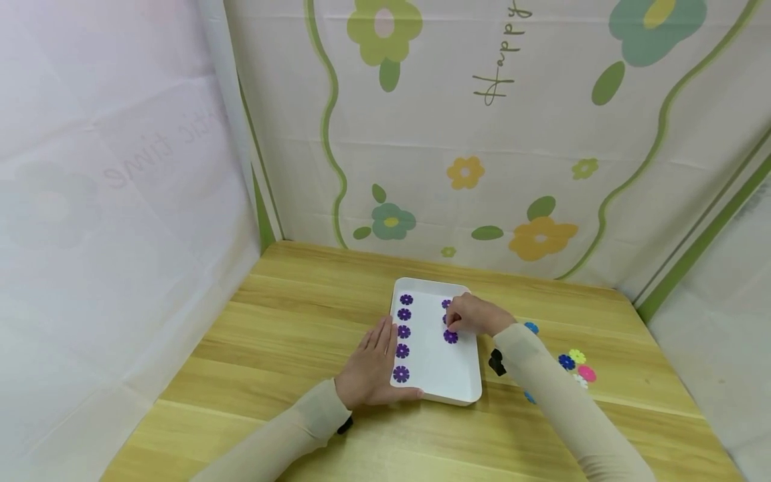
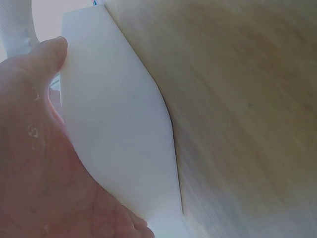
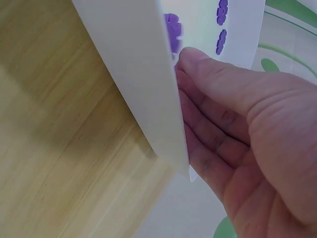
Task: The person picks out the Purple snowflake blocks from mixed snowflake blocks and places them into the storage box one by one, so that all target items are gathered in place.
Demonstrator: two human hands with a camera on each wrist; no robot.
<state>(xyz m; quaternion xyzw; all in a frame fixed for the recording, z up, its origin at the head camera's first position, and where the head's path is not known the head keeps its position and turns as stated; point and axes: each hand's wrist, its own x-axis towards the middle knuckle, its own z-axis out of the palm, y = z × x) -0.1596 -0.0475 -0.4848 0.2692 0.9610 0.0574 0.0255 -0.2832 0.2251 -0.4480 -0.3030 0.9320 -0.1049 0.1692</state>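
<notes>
A shallow white tray (image 1: 429, 365) lies on the table. Down its left side runs a column of several purple flower-shaped discs (image 1: 402, 351). My left hand (image 1: 369, 373) rests against the tray's near left corner, fingers straight along the left side and thumb along the near wall. Over the right side of the tray, my right hand (image 1: 478, 315) has curled fingers, with thumb and index at a purple flower disc (image 1: 450, 337). Two more purple discs lie just beyond it, partly hidden by the fingers. In the right wrist view, the fingertips reach inside the tray wall (image 3: 133, 74).
Right of the tray, loose flower discs lie on the wooden table (image 1: 289, 348): dark blue (image 1: 566, 361), yellow (image 1: 577, 356), pink (image 1: 587, 373), white (image 1: 580, 381) and lighter blue (image 1: 531, 327). The right forearm passes over this area. Printed cloth (image 1: 421, 127) hangs behind and at both sides.
</notes>
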